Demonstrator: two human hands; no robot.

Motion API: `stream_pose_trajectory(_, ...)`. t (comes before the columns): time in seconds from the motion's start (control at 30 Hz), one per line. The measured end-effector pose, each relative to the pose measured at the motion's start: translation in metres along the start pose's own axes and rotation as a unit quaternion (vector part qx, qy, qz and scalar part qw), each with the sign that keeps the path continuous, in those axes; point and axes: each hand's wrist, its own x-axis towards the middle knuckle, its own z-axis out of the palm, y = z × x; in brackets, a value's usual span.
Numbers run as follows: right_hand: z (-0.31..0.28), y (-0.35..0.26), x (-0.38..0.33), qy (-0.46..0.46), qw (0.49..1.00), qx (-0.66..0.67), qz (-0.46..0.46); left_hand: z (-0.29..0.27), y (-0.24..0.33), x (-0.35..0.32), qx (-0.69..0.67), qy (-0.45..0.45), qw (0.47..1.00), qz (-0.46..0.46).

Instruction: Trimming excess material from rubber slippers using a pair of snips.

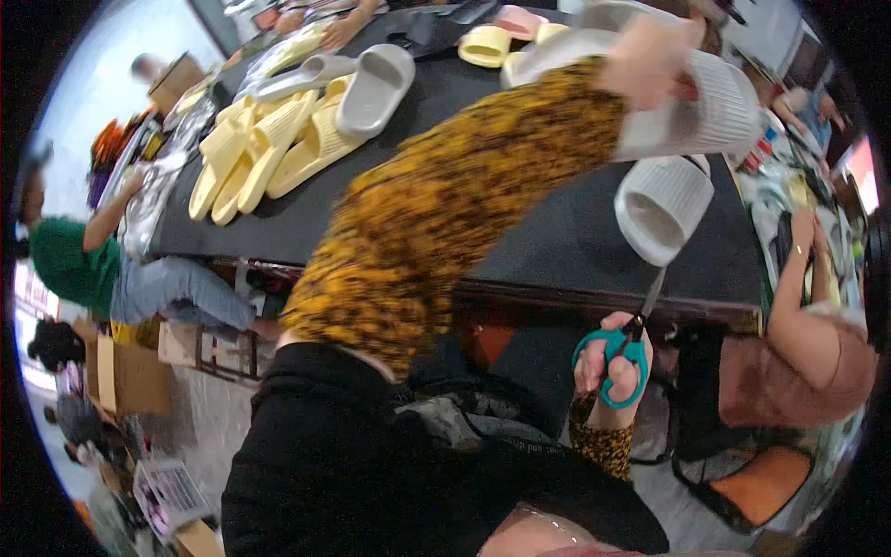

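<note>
My left arm, in a yellow and black patterned sleeve, reaches across the table to the far right. My left hand [654, 60], smeared by motion, is closed on a large grey slipper [729, 107] with a ribbed strap, raised above the table. Its fingertips are hard to make out. Low at the right, in front of the table edge, my right hand [613, 362] has its fingers through the teal handles of a pair of scissors [624, 345]. The blades point up toward another grey slipper [664, 209] lying on the table.
Several pale yellow slippers [251, 153] lie at the table's left, beside a grey slipper [376, 90]. More yellow slippers [484, 46] sit at the back of the black tabletop [548, 241]. Seated people flank the table: a green shirt [74, 251] left, a brown top [789, 371] right.
</note>
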Motion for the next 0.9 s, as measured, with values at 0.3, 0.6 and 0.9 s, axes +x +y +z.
stream_pose_trajectory(0.3, -0.004, 0.022, 0.012, 0.048, 0.995, -0.003, 0.087, 0.019, -0.062, 0.013, -0.140, 0.050, 0.978, -0.146)
stream_pose_trajectory(0.6, 0.003, 0.024, 0.054, -0.035, 0.992, -0.062, 0.100, -0.096, -0.240, -0.124, 0.205, 0.046, 0.939, -0.271)
stream_pose_trajectory(0.9, 0.030, -0.004, 0.104, -0.038, 0.989, -0.136, -0.036, -0.205, -0.264, -0.253, 0.391, 0.059, 0.812, -0.430)
